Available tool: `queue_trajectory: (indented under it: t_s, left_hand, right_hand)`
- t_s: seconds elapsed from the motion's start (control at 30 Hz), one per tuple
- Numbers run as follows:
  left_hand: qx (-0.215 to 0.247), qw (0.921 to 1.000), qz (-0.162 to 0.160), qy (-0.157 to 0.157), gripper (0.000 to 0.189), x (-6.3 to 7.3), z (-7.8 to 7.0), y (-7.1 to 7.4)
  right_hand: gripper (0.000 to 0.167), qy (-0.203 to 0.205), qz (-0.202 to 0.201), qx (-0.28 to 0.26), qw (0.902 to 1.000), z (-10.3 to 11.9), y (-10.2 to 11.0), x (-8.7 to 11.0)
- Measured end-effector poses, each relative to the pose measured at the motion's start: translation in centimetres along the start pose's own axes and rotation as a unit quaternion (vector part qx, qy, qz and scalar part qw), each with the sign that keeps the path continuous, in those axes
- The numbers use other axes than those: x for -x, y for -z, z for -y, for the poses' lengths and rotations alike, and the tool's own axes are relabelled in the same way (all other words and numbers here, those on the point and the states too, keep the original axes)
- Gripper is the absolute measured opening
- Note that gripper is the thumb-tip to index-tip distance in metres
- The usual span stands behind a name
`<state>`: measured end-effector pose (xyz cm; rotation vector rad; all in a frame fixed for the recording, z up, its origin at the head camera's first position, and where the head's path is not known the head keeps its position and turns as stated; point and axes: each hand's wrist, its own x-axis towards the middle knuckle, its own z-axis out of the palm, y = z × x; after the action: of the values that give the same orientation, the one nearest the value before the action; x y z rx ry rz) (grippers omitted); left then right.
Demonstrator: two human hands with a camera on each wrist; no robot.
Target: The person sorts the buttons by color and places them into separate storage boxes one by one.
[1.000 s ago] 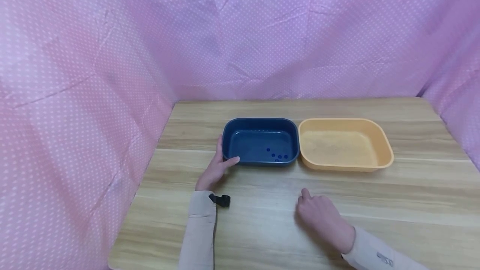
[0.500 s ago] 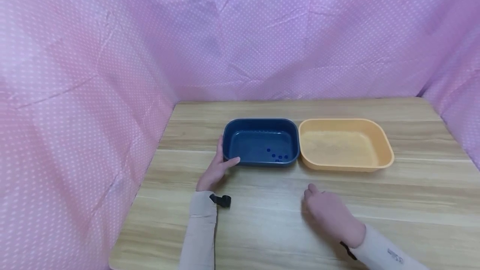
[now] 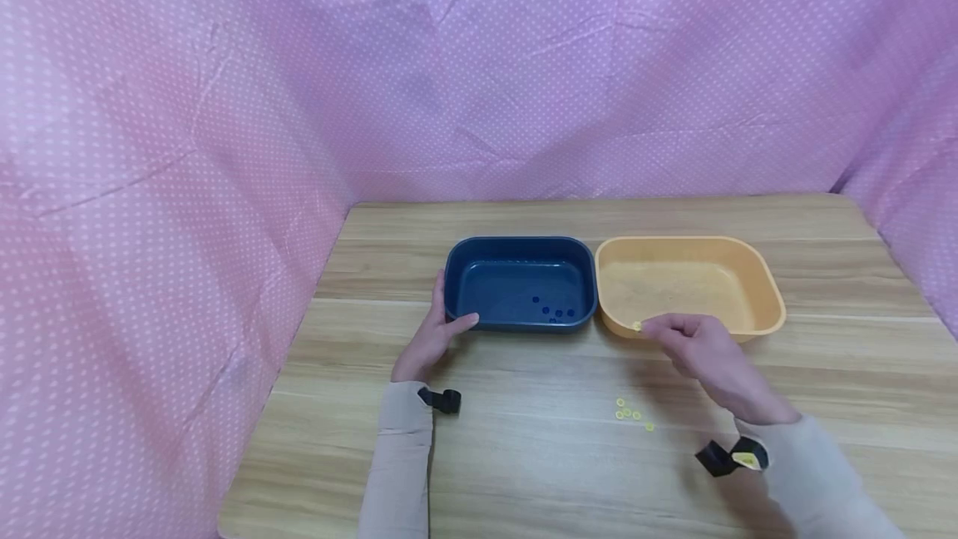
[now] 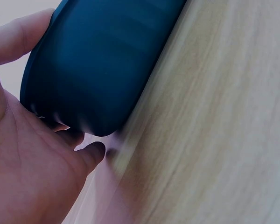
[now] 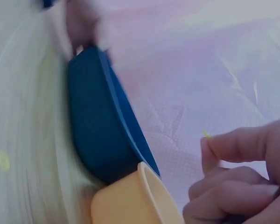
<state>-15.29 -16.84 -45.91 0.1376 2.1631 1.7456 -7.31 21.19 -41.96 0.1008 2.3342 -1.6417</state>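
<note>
My left hand (image 3: 428, 343) grips the left front corner of a dark blue plastic bin (image 3: 524, 326); its thumb lies at the front rim and its fingers reach along the left side. In the left wrist view the thumb touches the rim of the bin (image 4: 102, 60). Several small dark blue pieces (image 3: 545, 310) lie inside, towards the right front. My right hand (image 3: 707, 360) pinches a small yellow ring (image 3: 637, 326) between thumb and forefinger, above the front rim of a yellow-orange bin (image 3: 765, 294). Several more yellow rings (image 3: 627, 412) lie loose on the table in front.
Both bins stand side by side, their ends touching or nearly so, on a wood-grain table (image 3: 524, 456). A pink dotted cloth (image 3: 479, 90) hangs behind the table and along its sides. Black straps with small attachments (image 3: 446, 402) sit on the wrists.
My right hand has risen from the table and moved forward to the yellow-orange bin with one yellow ring. The remaining rings, previously covered by that hand, now show. The left hand has stayed in place.
</note>
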Motion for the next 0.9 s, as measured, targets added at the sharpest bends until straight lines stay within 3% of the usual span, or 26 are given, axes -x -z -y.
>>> queue_trajectory:
  t_s: [0.17, 0.37, 0.47, 0.73, 0.9]
  left_hand:
    - [0.001, 1.0000, 0.001, 0.006, 0.100, 0.0, 0.0, 0.0]
    - [-0.006, 1.0000, -0.003, 0.003, 0.099, 0.0, 0.1, 0.0]
    - [-0.010, 0.9999, -0.002, 0.001, 0.099, 0.0, 0.1, 0.0]
    - [-0.011, 0.9999, 0.002, 0.004, 0.101, -0.1, 0.0, 0.1]
    - [-0.011, 0.9999, 0.003, 0.006, 0.100, -0.1, -0.1, 0.2]
  right_hand:
    - [0.034, -0.038, 0.025, -0.152, 0.9873, -0.3, 0.9, -0.4]
    - [0.019, -0.030, -0.005, -0.266, 0.9636, -0.2, 1.3, -0.7]
    - [0.016, -0.024, -0.018, -0.297, 0.9544, -0.2, 1.5, -0.9]
    - [0.018, -0.023, -0.020, -0.326, 0.9449, -0.2, 1.9, -1.4]
    - [0.017, -0.014, -0.024, -0.357, 0.9339, -0.3, 2.1, -1.6]
